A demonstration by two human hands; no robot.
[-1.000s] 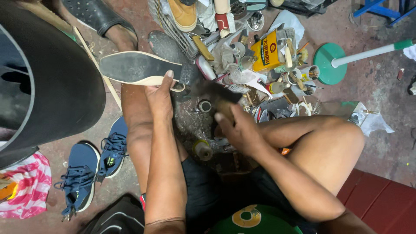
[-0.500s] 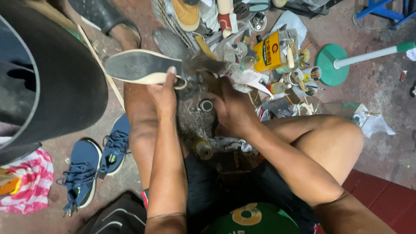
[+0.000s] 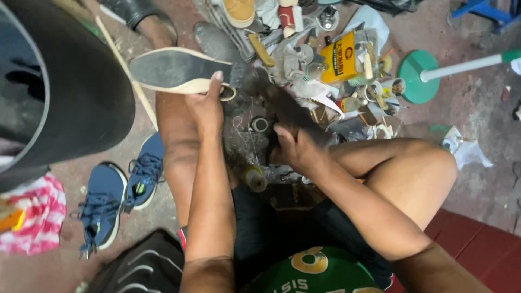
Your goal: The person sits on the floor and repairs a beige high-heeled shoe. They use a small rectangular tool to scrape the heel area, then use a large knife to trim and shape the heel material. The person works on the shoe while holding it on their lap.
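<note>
Floor [image 3: 477, 125]: bare concrete, grey-brown, stained and gritty. Red painted step [image 3: 477, 233] at lower right corner. Green round base with white pole [image 3: 418, 76] stands on floor, upper right; blue metal frame [image 3: 483, 8] just beyond it at top edge. Pair of blue sneakers [image 3: 122, 195] lies lower left, beside a red-and-white striped cloth [image 3: 32, 217]. Large dark curved object [image 3: 70, 87] fills upper left. Light even, diffuse.
</note>
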